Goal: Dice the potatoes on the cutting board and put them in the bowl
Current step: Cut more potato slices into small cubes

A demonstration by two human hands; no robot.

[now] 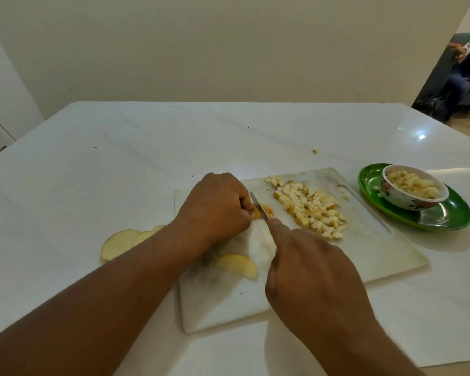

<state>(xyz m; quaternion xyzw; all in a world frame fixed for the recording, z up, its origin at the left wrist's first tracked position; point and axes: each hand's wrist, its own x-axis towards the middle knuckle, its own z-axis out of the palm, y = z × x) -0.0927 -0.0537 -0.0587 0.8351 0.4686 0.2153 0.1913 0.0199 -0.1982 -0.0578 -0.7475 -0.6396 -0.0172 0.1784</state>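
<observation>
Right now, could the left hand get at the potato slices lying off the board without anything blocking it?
Probably yes. The slices lie on the table just left of the board, beside the left forearm, with nothing on them. But the left hand is holding a potato piece under the knife and must release it.

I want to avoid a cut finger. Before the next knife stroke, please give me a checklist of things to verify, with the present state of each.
1. Left hand fingers curled back from the blade: ok.
2. Knife blade on the potato piece: ok.
3. Right hand grip on the handle: cannot tell, handle hidden.
4. Cutting board flat on the table: ok.
5. Diced pile clear of the blade: ok.
6. Bowl has room left: ok, though nearly full.
</observation>
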